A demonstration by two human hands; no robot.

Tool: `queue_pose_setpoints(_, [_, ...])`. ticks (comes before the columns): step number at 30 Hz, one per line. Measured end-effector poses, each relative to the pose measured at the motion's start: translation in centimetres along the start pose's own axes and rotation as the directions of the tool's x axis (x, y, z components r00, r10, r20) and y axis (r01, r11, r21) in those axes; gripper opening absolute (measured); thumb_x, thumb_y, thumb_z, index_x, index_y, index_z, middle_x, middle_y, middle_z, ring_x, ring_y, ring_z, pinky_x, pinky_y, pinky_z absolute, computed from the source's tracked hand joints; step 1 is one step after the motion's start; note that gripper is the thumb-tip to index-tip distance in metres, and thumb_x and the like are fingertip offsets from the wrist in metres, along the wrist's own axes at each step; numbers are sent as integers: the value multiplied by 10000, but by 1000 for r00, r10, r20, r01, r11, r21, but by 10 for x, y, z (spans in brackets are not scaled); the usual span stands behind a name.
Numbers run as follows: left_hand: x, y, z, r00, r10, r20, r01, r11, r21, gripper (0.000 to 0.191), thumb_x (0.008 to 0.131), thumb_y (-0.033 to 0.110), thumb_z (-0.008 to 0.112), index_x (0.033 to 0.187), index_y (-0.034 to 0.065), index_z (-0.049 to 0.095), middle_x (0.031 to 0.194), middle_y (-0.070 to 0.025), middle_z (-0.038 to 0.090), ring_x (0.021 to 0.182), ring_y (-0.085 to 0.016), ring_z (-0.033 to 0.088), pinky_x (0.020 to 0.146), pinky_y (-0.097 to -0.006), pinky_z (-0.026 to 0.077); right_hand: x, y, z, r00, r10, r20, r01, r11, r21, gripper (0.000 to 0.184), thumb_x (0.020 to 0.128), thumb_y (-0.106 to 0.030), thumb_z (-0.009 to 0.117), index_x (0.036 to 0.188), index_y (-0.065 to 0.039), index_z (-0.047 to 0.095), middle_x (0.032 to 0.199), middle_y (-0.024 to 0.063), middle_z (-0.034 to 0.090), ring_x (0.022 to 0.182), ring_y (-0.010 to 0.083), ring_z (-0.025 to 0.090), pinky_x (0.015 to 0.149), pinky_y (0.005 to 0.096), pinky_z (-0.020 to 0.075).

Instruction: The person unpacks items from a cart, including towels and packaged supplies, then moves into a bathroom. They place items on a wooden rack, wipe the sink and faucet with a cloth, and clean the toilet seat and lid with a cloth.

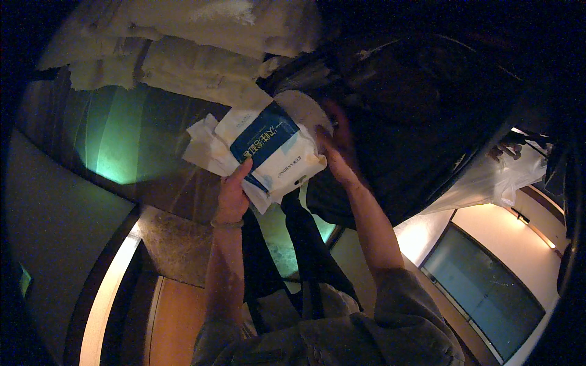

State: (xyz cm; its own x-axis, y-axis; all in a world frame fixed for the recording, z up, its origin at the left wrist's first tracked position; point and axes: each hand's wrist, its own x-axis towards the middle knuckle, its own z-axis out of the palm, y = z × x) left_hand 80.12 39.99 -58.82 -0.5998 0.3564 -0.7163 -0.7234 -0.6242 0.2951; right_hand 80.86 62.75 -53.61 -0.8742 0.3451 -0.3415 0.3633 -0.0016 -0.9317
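Note:
A white plastic package (286, 167) with a dark blue panel and printed writing is held in front of me, over my legs. My left hand (235, 192) grips its near left side, the thumb on top of it. At its right side my right hand (333, 151) touches the package, with its fingers partly lost in shadow. More white plastic wrapping (208, 146) sticks out from under the package on the left. Just beyond the right hand lies a pale rounded item (304, 107), which I cannot name.
Pale crumpled sheets of material (197, 59) lie at the top. A large dark bag or cloth (403, 119) fills the upper right. White translucent plastic (494, 178) is at the right, near a dark glass panel (485, 293). A lit strip (107, 302) runs at the lower left.

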Motion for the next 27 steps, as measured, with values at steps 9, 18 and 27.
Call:
queue_pose_setpoints(9, [-17, 14, 16, 969, 237, 65, -243, 894, 376, 533, 878, 74, 667, 1365, 45, 451, 1303, -62, 540, 1184, -217, 524, 989, -339, 436, 0, 24, 7, 988, 148, 33, -133, 947, -292, 563, 822, -312, 735, 1274, -43, 533, 1170, 89, 618, 995, 200, 603, 842, 343, 496])
queue_pose_setpoints(18, [-50, 48, -7, 914, 52, 401, 0, 991, -130, 555, 931, 293, 608, 1395, 50, 426, 1394, -144, 494, 1240, -253, 517, 1019, -443, 452, 8, 38, -5, 985, 127, -119, -158, 939, -305, 484, 824, -179, 740, 1242, -37, 542, 1062, 81, 663, 942, 174, 623, 833, 311, 507])
queue_pose_setpoints(27, [-29, 18, 4, 985, -40, 168, 18, 992, 129, 547, 909, 110, 637, 1399, 68, 399, 1341, -83, 530, 1215, -241, 531, 1001, -379, 469, -15, -11, 5, 806, 480, 347, -452, 877, -163, 530, 957, -216, 594, 1430, -88, 391, 1304, 83, 552, 1173, 185, 508, 1012, 313, 404])
